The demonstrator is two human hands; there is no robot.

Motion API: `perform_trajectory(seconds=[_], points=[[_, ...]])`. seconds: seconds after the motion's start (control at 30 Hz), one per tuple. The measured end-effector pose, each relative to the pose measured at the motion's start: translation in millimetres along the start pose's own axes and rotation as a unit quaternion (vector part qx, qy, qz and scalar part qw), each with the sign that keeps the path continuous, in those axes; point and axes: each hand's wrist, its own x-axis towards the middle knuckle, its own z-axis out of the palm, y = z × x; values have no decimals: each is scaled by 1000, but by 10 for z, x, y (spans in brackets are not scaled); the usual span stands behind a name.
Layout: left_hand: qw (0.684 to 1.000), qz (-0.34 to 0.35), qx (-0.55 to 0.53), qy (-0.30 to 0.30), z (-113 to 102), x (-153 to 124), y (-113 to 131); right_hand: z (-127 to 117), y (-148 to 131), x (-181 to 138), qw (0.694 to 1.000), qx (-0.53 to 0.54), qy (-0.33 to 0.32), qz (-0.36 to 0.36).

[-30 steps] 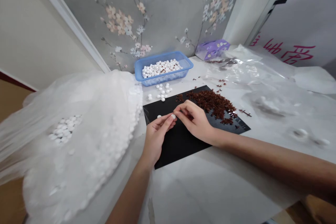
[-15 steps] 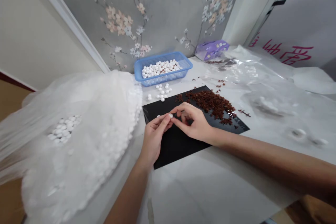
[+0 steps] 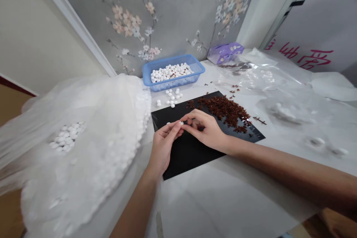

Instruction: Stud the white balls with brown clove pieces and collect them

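Note:
Above a black sheet (image 3: 189,158), my left hand (image 3: 164,143) pinches a small white ball (image 3: 181,123) between thumb and fingers. My right hand (image 3: 205,128) meets it from the right, its thumb and forefinger closed at the ball around what looks like a tiny brown piece, mostly hidden by the fingertips. Another white ball (image 3: 168,123) shows just behind my left fingers. Beyond my right hand, a heap of dark brown star-shaped pieces (image 3: 227,109) lies on the sheet's far right part.
A blue basket (image 3: 174,85) of white balls stands against the wall, with several loose balls (image 3: 173,96) before it. On the left bulges a large translucent bag (image 3: 108,145) full of white balls. Clear plastic bags (image 3: 279,81) and a purple packet (image 3: 225,52) lie at right.
Both hands stay almost in place over the black sheet. The white ball has turned or shifted slightly between the fingertips.

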Motion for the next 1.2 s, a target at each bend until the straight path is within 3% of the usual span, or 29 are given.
perform_trajectory(seconds=[0.3, 0.5, 0.63, 0.73, 0.83, 0.97, 1.07, 1.2], points=[[1000, -4, -2, -4, -16, 1, 8, 29, 0, -11, 1000, -14, 5, -21], [999, -18, -24, -14, -35, 6, 11, -18, -74, 45, 999, 21, -11, 22], [1000, 16, 1, 13, -25, 17, -4, -122, -88, 172, 986, 114, -91, 79], [996, 59, 55, 36, -11, 8, -16, -167, -12, 323, 978, 165, -57, 115], [978, 92, 184, 30, 10, -27, -29, -135, 139, 503, 993, 39, -19, 107], [913, 158, 374, 39, 35, -70, -66, -1, 349, 697, 978, -185, -87, 49], [874, 173, 448, 71, 44, -74, -98, 85, 423, 770, 969, -223, -96, 42], [860, 159, 476, 93, 50, -69, -111, 95, 377, 748, 972, -222, -72, 29]])
